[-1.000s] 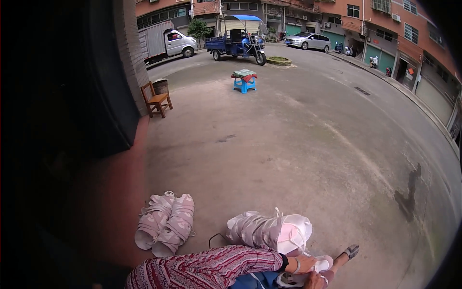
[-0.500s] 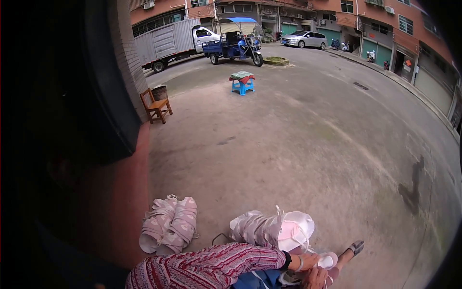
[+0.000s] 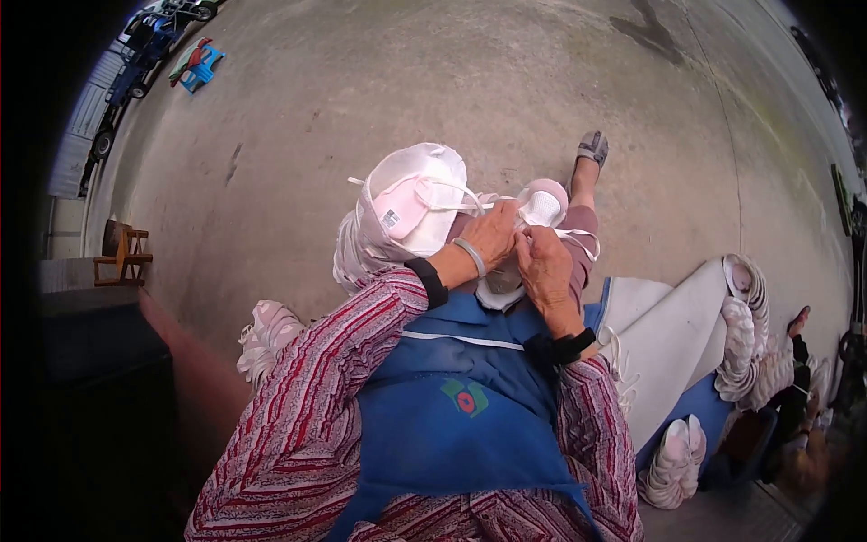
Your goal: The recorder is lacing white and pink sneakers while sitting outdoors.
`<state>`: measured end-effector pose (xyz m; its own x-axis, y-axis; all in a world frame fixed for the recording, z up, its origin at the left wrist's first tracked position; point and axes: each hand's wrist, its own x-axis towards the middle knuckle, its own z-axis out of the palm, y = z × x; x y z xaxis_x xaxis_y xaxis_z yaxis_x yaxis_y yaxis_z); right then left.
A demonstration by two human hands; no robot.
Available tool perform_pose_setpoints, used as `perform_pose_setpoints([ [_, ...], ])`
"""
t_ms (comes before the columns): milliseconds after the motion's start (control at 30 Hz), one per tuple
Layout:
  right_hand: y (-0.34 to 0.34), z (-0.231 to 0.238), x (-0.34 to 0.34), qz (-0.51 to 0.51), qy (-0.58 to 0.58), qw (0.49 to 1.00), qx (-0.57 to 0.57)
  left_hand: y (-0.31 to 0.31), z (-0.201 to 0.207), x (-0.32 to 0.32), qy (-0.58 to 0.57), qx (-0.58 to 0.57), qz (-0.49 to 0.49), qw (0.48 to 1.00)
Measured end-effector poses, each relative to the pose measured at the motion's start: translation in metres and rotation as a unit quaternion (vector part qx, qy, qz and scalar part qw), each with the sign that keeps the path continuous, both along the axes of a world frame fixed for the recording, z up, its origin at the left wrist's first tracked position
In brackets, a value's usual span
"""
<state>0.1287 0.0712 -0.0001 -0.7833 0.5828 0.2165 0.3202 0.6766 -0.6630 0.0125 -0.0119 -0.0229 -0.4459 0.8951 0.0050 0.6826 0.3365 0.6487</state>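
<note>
Above my lap, a pink shoe upper (image 3: 545, 203) with white mesh and white laces lies at my fingertips. My left hand (image 3: 490, 237) is closed, its fingers pinching near the edge of the upper. Close beside it, my right hand (image 3: 546, 266) has its thumb and fingers pinched together on the same piece. Whether a lace is between the fingertips is too small to tell. A bundle of nested shoe uppers (image 3: 397, 208) stands by my left wrist, its white lining and pink tongue facing up. A blue apron (image 3: 465, 434) covers my lap.
Another bundle of uppers (image 3: 273, 339) lies on the ground at left. To my right, a pale cloth (image 3: 664, 334) is spread beside several stacked uppers (image 3: 736, 334) and a separate stack (image 3: 673, 462). A wooden chair (image 3: 124, 257) and blue stool (image 3: 200, 70) stand farther off.
My view has tilted down and swung right, bringing my lap, apron and the stacks at right into sight. Both hands stay together at the shoe upper.
</note>
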Motion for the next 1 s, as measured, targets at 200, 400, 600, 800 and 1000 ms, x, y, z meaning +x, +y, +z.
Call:
perform_pose_setpoints([
  [200, 0.004, -0.007, 0.008, -0.045, -0.038, 0.998, 0.014, -0.002, 0.003, 0.01, 0.0, 0.005, -0.014, 1.0],
  [400, 0.008, -0.006, -0.002, -0.046, -0.085, 0.995, 0.029, 0.001, -0.01, 0.002, 0.034, 0.014, -0.041, 0.998],
  [600, 0.022, -0.018, -0.008, -0.042, -0.063, 0.997, 0.024, 0.013, -0.008, -0.009, 0.028, -0.04, -0.076, 0.996],
  [800, 0.019, -0.021, -0.007, -0.027, -0.053, 0.998, 0.024, 0.009, -0.013, -0.011, 0.012, 0.034, -0.075, 0.997],
  [1000, -0.008, -0.013, 0.002, -0.017, -0.058, 0.994, 0.093, 0.004, -0.011, -0.013, -0.002, 0.041, -0.074, 0.996],
])
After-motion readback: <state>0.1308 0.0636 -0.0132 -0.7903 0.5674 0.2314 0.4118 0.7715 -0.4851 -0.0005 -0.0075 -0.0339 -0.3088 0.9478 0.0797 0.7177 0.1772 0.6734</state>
